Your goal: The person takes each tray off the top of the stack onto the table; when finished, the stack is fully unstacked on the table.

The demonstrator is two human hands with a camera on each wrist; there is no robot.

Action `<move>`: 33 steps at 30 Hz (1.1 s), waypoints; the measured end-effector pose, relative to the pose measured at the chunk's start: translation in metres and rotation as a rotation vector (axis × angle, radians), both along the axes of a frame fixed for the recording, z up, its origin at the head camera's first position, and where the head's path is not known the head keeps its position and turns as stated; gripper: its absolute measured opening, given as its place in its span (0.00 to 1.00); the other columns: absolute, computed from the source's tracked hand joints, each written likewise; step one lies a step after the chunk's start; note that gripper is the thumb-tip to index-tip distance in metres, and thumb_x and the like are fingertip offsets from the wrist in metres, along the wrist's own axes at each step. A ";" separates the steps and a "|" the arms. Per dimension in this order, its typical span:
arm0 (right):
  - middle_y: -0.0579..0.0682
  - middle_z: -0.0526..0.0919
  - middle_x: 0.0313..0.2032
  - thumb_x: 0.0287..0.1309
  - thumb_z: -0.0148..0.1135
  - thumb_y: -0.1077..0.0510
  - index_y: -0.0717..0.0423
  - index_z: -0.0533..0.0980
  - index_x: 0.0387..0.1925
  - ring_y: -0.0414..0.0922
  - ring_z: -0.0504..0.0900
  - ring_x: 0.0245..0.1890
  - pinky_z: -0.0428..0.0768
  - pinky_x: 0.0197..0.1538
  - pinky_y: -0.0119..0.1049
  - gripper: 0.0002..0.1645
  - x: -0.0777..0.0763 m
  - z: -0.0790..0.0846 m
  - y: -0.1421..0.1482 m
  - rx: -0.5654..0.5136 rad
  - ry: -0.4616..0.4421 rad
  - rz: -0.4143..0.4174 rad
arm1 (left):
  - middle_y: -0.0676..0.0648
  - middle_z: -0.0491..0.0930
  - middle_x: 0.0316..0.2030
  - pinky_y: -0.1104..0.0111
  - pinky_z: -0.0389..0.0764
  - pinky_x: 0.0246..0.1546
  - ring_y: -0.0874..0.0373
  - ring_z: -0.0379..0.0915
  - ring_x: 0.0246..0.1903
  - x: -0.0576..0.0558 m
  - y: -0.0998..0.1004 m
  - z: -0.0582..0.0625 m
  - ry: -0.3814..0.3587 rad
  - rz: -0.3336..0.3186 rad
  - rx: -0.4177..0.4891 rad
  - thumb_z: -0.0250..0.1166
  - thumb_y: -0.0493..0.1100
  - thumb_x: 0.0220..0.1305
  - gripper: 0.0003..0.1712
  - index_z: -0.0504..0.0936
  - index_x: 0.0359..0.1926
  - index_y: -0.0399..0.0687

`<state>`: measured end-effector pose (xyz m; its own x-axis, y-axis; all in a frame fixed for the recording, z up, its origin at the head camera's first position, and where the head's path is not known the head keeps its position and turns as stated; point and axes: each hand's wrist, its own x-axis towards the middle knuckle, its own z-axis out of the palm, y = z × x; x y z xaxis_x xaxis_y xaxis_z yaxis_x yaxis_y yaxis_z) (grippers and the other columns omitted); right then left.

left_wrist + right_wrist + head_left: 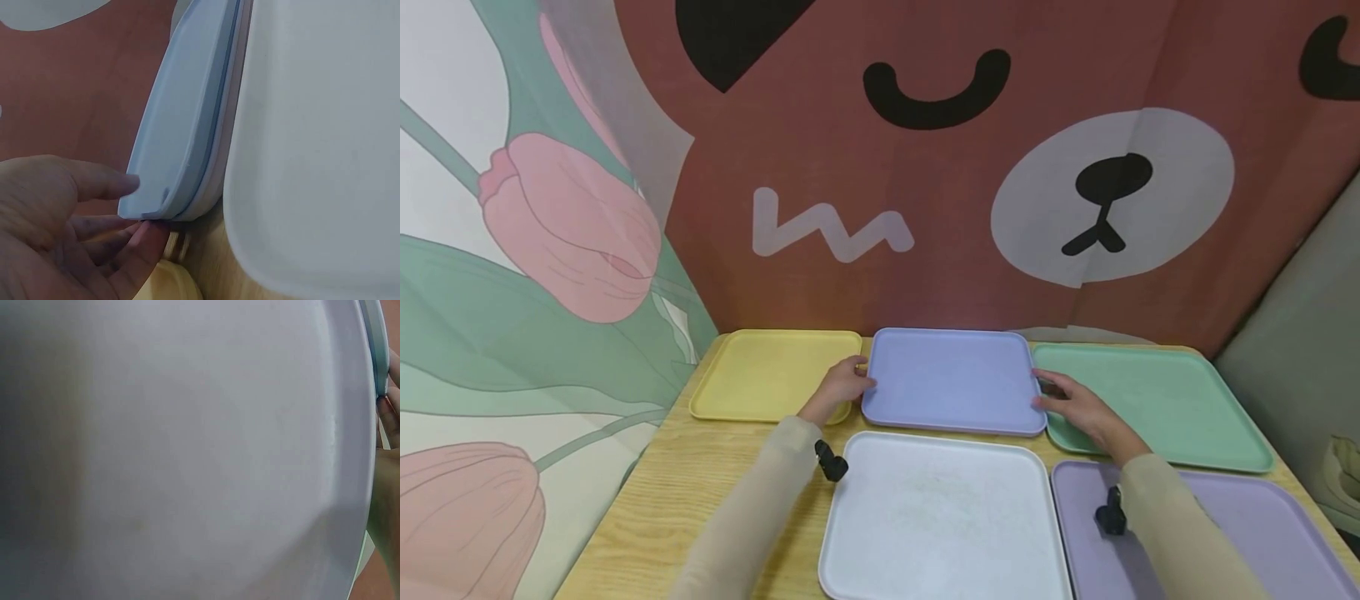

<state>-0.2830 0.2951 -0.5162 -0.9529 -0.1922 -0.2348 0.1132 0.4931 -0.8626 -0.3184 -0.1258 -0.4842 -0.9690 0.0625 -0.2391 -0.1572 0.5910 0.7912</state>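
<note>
A blue tray [955,379] lies at the back middle of the table, between both hands. At its left short edge is my left hand [844,382]. In the left wrist view the thumb reaches over the rim of the blue tray [178,119] and the fingers lie under its corner. Another rim, paler and pinkish, shows just beneath that tray. On the opposite short edge, my right hand [1075,410] grips the rim with thumb and fingers. Its fingers [392,415] appear at the far right of the right wrist view, at the tray's edge.
A yellow tray [767,375] sits at back left, a green tray [1157,408] at back right. In front are a white tray [947,517] and, under the right forearm, a purple tray [1247,517]. A bear-patterned cloth [820,167] hangs behind the wooden table [655,517].
</note>
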 end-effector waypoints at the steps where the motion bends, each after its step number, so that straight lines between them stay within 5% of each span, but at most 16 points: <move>1: 0.66 0.52 0.77 0.65 0.67 0.41 0.51 0.53 0.80 0.67 0.51 0.75 0.54 0.74 0.63 0.51 0.000 0.000 0.000 0.000 -0.001 -0.001 | 0.37 0.80 0.54 0.63 0.84 0.42 0.51 0.81 0.41 0.000 0.001 0.001 0.008 -0.009 -0.023 0.67 0.39 0.66 0.34 0.69 0.71 0.37; 8: 0.66 0.53 0.77 0.65 0.67 0.43 0.51 0.54 0.80 0.67 0.53 0.75 0.54 0.74 0.63 0.50 0.000 -0.001 0.000 -0.004 -0.007 -0.006 | 0.42 0.83 0.44 0.64 0.80 0.42 0.52 0.77 0.39 0.000 0.005 0.004 0.074 -0.062 -0.211 0.66 0.34 0.61 0.32 0.73 0.67 0.36; 19: 0.66 0.52 0.77 0.66 0.65 0.43 0.51 0.54 0.80 0.67 0.53 0.75 0.55 0.73 0.63 0.49 0.001 0.001 0.000 0.012 0.003 0.001 | 0.43 0.80 0.41 0.65 0.78 0.38 0.51 0.75 0.38 0.001 0.010 0.008 0.062 -0.013 -0.271 0.63 0.31 0.61 0.31 0.74 0.67 0.38; 25: 0.66 0.52 0.77 0.66 0.65 0.42 0.51 0.53 0.80 0.67 0.54 0.74 0.55 0.73 0.63 0.50 0.002 0.001 -0.001 0.021 -0.004 0.003 | 0.42 0.80 0.43 0.64 0.81 0.40 0.52 0.76 0.39 -0.002 0.008 0.008 0.027 0.024 -0.191 0.65 0.31 0.63 0.30 0.74 0.67 0.37; 33: 0.66 0.52 0.77 0.67 0.65 0.44 0.51 0.54 0.80 0.67 0.54 0.74 0.56 0.73 0.63 0.48 0.001 0.002 -0.002 0.024 -0.004 0.001 | 0.40 0.78 0.43 0.65 0.83 0.33 0.53 0.76 0.35 -0.006 -0.004 0.010 -0.048 0.019 0.117 0.61 0.30 0.62 0.32 0.71 0.68 0.33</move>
<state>-0.2821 0.2932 -0.5143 -0.9519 -0.1869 -0.2428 0.1159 0.5137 -0.8501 -0.3246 -0.1301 -0.4745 -0.9578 0.0745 -0.2778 -0.2071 0.4913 0.8460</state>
